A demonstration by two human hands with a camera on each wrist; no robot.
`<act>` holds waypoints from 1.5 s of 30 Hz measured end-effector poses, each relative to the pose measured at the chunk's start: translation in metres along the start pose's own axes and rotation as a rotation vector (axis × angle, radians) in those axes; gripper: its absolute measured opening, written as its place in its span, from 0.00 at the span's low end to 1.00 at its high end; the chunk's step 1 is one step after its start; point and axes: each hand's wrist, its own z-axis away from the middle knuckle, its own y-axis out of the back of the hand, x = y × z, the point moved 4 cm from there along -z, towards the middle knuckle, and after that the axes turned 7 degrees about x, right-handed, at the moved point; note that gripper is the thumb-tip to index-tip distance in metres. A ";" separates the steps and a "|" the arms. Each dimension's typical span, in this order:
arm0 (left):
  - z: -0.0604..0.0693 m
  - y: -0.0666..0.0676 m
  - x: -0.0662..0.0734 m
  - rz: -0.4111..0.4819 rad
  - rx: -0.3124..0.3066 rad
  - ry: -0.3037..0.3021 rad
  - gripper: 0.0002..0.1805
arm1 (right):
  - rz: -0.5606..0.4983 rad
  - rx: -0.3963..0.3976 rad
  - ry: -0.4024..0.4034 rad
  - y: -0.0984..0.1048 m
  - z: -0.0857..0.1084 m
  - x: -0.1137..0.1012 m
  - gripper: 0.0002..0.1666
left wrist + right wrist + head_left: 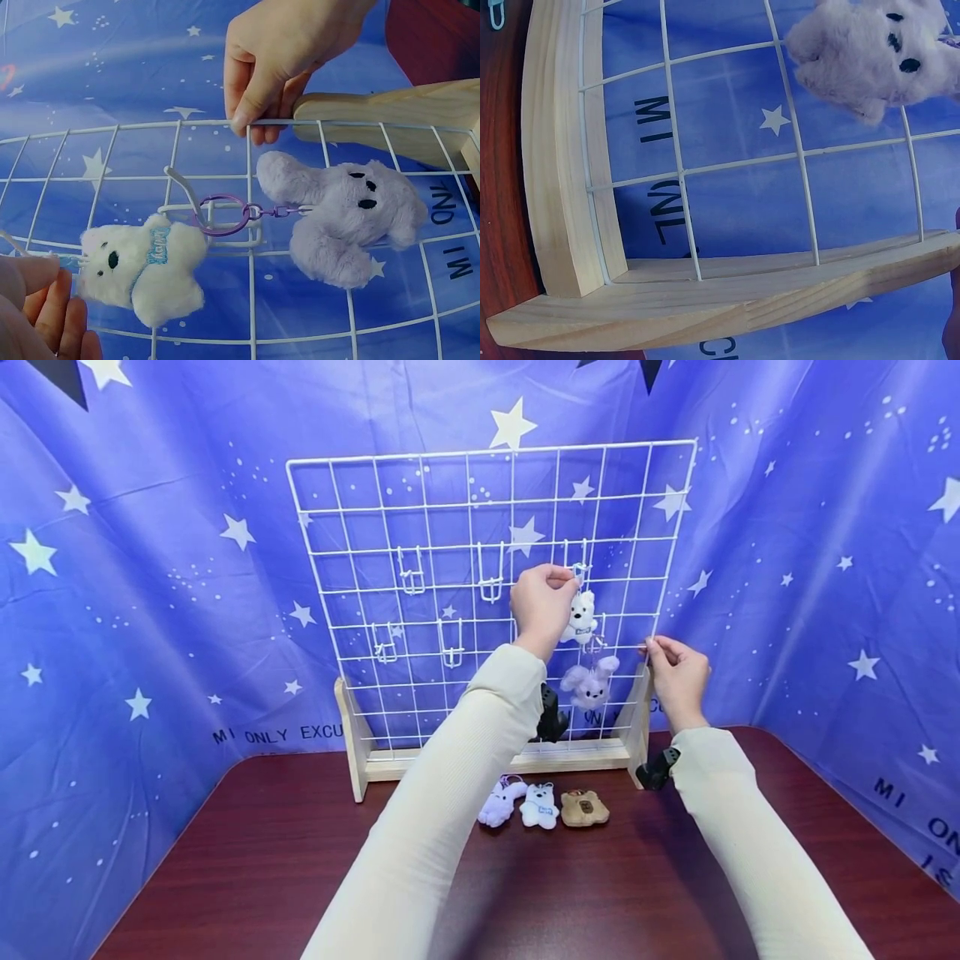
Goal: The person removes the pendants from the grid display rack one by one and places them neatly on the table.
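My left hand (542, 607) pinches the blue clasp at the top of a white plush bear keychain (582, 613), beside an upper right hook of the white wire grid (513, 477). Whether its ring is on that hook I cannot tell. In the left wrist view, a purple plush bunny keychain (349, 208) hangs by its purple ring (225, 216) from the hook below. With thumb and fingers, my right hand (681, 677) grips the right edge wire of the grid, just above the wooden stand (639, 718).
On the dark red table (247, 852) before the stand lie a purple bunny keychain (497, 806), a white bear keychain (539, 807) and a brown plush keychain (585, 810). Several bare hooks (491, 587) sit on the grid's left and middle. A blue starry curtain (180, 568) hangs behind.
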 end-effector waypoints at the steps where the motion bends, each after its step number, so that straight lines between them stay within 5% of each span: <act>1: 0.000 0.000 0.000 0.004 -0.004 -0.002 0.05 | -0.002 0.000 -0.001 0.000 0.000 0.000 0.16; 13: 0.002 0.006 0.008 0.023 -0.049 0.007 0.05 | -0.030 0.001 -0.002 -0.001 0.000 0.000 0.16; 30: 0.021 0.027 0.023 0.203 -0.178 0.059 0.06 | 0.008 0.011 0.003 0.001 0.000 0.000 0.16; 37: 0.036 0.055 0.008 0.295 -0.217 0.095 0.06 | -0.009 -0.011 -0.001 -0.003 0.001 -0.003 0.17; 45: 0.072 0.096 -0.030 0.347 -0.278 0.123 0.08 | 0.007 -0.002 -0.005 0.000 -0.001 -0.002 0.16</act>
